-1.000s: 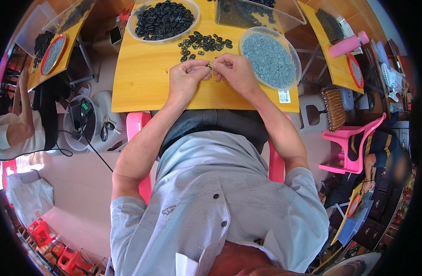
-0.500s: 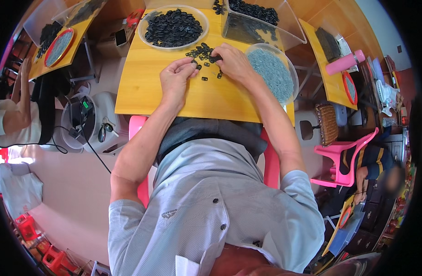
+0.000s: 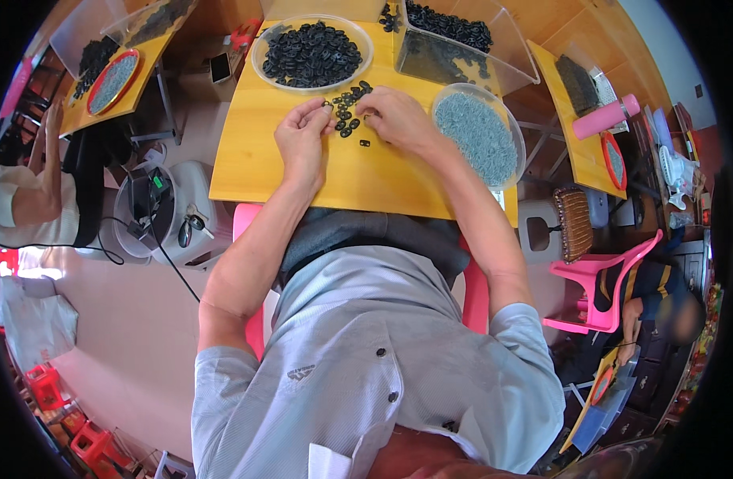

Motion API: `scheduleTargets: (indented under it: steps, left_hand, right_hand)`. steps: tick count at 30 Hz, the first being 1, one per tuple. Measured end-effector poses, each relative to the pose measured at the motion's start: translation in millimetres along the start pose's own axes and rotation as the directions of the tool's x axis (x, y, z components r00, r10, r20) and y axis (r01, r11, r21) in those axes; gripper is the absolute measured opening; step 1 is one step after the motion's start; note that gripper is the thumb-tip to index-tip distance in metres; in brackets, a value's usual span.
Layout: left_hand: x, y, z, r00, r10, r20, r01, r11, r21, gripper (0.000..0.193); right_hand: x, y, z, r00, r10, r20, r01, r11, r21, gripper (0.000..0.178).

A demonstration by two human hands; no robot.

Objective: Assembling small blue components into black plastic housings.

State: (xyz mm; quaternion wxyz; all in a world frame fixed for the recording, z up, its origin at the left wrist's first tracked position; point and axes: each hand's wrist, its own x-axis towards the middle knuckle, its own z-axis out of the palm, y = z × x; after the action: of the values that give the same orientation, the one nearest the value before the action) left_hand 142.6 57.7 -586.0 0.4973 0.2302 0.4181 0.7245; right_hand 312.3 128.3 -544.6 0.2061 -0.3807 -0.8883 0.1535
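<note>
Pieces, small, black and oval, lie in a loose cluster on the yellow wooden table before you, between your two hands. One stray black piece sits apart from the cluster, nearer to you and just beside your right hand. That hand bends in from the cluster's right side with its fingers curled down at the edge of the pieces; whether they grip one cannot be told from this view. Your left hand, at the opposite edge, has its thumb and forefinger pinched together on a small dark piece, which your fingertips partly hide. Past the cluster stands a shallow round clear plastic tub, heaped with similar black pieces, and to its right a rectangular clear plastic box holds more of them. Toward the table's right edge, near your right wrist, a round clear plastic dish is filled with small grey-blue bits.
</note>
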Motion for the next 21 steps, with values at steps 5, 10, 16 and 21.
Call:
scheduleTargets:
  steps: [5, 10, 16, 21]
  left_hand:
    - [-3, 1, 3, 1.000, -0.004, -0.011, 0.004, 0.999, -0.039, 0.022]
    - [-3, 2, 2, 1.000, -0.005, 0.017, 0.006, 1.000, -0.021, 0.022]
    - [-10, 4, 6, 0.997, -0.023, 0.072, 0.020, 0.999, 0.047, 0.021]
    - [-22, -2, 12, 0.985, -0.031, 0.170, 0.024, 0.999, 0.045, 0.020]
  right_hand:
    - [6, -6, 6, 0.982, -0.030, 0.187, 0.040, 0.998, -0.052, 0.015]
    - [1, 1, 5, 0.986, -0.069, 0.153, 0.092, 0.984, -0.151, 0.014]
    - [-8, 4, 5, 0.996, -0.079, 0.043, 0.081, 0.996, -0.037, 0.016]
    - [-33, -5, -5, 0.955, 0.263, 0.134, -0.295, 0.832, 0.470, 0.017]
